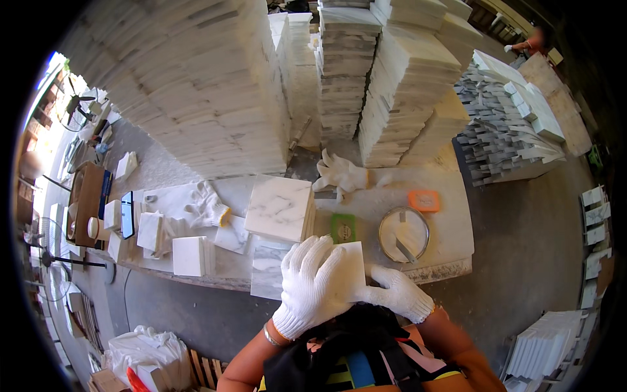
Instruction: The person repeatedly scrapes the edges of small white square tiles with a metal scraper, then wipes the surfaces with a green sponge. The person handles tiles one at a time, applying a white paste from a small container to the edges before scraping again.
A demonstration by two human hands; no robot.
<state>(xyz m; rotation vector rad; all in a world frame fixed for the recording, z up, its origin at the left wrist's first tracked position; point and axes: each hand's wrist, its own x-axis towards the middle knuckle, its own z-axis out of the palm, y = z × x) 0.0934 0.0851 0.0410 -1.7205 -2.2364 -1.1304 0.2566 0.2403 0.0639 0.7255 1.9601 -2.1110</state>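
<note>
At the far left of the counter, a phone leans upright against white blocks. Just right of it stand small marble pieces, then a squared white block nearer me. A loose glove with a yellow-edged cuff lies behind these, and beyond the counter rises a tall wall of stacked slabs. Next comes a neat stack of grey-veined tiles, with a veined tile lying flat at the counter's near edge, partly hidden by my left hand.

That hand, gloved in white, is spread flat over the face of a plain white tile, fingers extended; the tile sits in front of me, its upper right part showing. Behind it are a green block and, farther back, a second loose glove. My gloved right hand is at the tile's lower right, its fingertips close to my left; whether it grips the tile I cannot tell. Beyond it, a round dish holds pale material and a flat blade. An orange block lies just behind the dish.
</note>
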